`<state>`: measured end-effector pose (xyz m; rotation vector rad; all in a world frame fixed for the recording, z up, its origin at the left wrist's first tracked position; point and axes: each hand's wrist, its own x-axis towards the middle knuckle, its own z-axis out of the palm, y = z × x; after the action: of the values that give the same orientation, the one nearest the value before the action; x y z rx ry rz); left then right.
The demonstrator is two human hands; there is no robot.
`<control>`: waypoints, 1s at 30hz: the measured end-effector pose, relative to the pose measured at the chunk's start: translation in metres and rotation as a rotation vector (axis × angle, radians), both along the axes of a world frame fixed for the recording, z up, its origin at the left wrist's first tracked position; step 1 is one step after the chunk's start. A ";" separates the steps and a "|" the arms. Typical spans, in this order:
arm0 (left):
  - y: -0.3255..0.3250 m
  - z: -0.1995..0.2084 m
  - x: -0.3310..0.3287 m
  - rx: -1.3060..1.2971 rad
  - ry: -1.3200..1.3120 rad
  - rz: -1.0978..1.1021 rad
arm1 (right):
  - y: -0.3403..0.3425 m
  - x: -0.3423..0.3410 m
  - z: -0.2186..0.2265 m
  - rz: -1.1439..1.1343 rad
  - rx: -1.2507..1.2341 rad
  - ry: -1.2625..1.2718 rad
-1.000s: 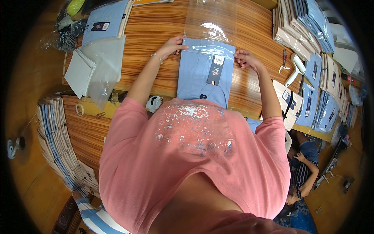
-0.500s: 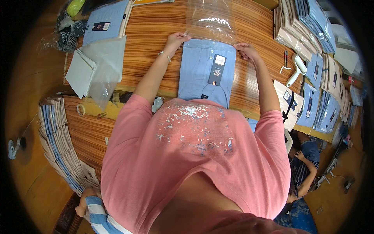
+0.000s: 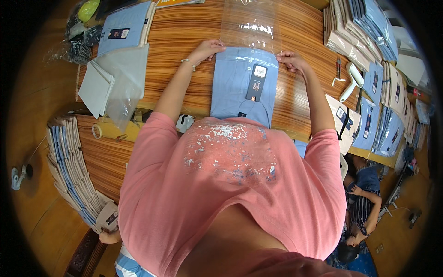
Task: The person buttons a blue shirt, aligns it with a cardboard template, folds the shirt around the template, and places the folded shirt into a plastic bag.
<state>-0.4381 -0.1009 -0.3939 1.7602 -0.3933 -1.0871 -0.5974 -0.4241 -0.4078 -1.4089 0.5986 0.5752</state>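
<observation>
A folded blue shirt (image 3: 229,90) with a dark hang tag (image 3: 256,83) lies on the wood-grain table in front of me, its lower end against my body. Beyond it stretches a clear plastic bag (image 3: 249,30), whose near edge lies over the shirt's far end. My left hand (image 3: 208,50) is closed, pinching the bag at its near left corner. At the opposite corner my right hand (image 3: 290,61) pinches the bag between thumb and fingers. Both hands are beside the shirt's far corners.
Right of me lie a white lint roller (image 3: 353,82), small snips (image 3: 338,68) and stacks of folded shirts (image 3: 350,34). To the left are white card sheets (image 3: 96,87), plastic bags (image 3: 124,78) and another blue shirt (image 3: 123,23). Co-workers (image 3: 364,203) are nearby on both sides.
The bag's near edge has come toward me, over the shirt's far end. My hands have barely shifted. At lower left, a co-worker's hand has moved to the shirt stack.
</observation>
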 end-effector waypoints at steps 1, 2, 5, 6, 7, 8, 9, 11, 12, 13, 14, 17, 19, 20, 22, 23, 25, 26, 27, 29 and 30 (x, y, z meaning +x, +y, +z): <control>0.003 0.002 0.001 0.024 -0.009 -0.028 | 0.000 -0.001 0.001 0.011 -0.003 0.021; 0.005 0.003 0.001 0.047 -0.017 -0.057 | -0.001 -0.002 0.001 0.021 -0.006 0.042; 0.013 0.003 -0.003 0.084 0.029 -0.096 | 0.006 -0.004 0.009 0.064 0.100 0.088; 0.017 0.002 -0.006 0.090 0.055 -0.101 | 0.008 -0.007 0.010 0.081 0.102 0.092; 0.020 0.000 -0.010 0.068 0.102 -0.099 | 0.011 -0.011 0.010 0.098 0.104 0.096; 0.024 -0.001 -0.015 0.047 0.149 -0.097 | 0.013 -0.015 0.012 0.114 0.106 0.100; 0.028 -0.001 -0.023 0.029 0.202 -0.092 | 0.017 -0.022 0.015 0.133 0.088 0.094; 0.032 0.001 -0.034 0.069 0.186 -0.103 | 0.029 -0.035 0.019 0.146 0.063 0.079; 0.034 0.005 -0.041 0.091 0.179 -0.111 | 0.034 -0.042 0.020 0.150 0.052 0.072; 0.036 0.010 -0.048 0.098 0.171 -0.117 | 0.037 -0.051 0.016 0.144 0.052 0.052; 0.040 0.008 -0.055 0.088 0.185 -0.118 | 0.043 -0.060 0.016 0.132 0.025 0.058; 0.054 0.003 -0.078 0.076 0.192 -0.093 | 0.058 -0.082 0.015 0.111 -0.030 0.080; 0.058 0.006 -0.096 0.073 0.184 -0.035 | 0.064 -0.097 0.011 0.045 0.009 0.066; 0.060 0.007 -0.102 0.073 0.179 -0.006 | 0.067 -0.104 0.009 0.011 0.028 0.058; 0.064 0.010 -0.113 0.081 0.184 0.012 | 0.074 -0.113 0.011 -0.023 -0.007 0.067; 0.065 0.012 -0.117 0.086 0.187 0.021 | 0.076 -0.117 0.012 -0.039 -0.025 0.072; 0.063 0.019 -0.127 0.059 0.168 0.055 | 0.079 -0.128 0.010 -0.037 -0.017 0.054; 0.064 0.021 -0.131 0.045 0.158 0.072 | 0.081 -0.134 0.008 -0.036 -0.012 0.044; 0.069 0.014 -0.135 0.014 0.163 0.075 | 0.085 -0.140 0.007 -0.036 -0.037 0.055; 0.086 -0.012 -0.149 -0.052 0.173 0.090 | 0.099 -0.153 0.011 -0.034 -0.029 0.093; 0.092 -0.020 -0.157 -0.070 0.188 0.088 | 0.104 -0.161 0.014 -0.036 -0.029 0.114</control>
<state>-0.5952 -0.0090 -0.4143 1.5837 -0.2333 -1.1503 -0.7588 -0.3202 -0.3941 -1.3964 0.7243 0.6231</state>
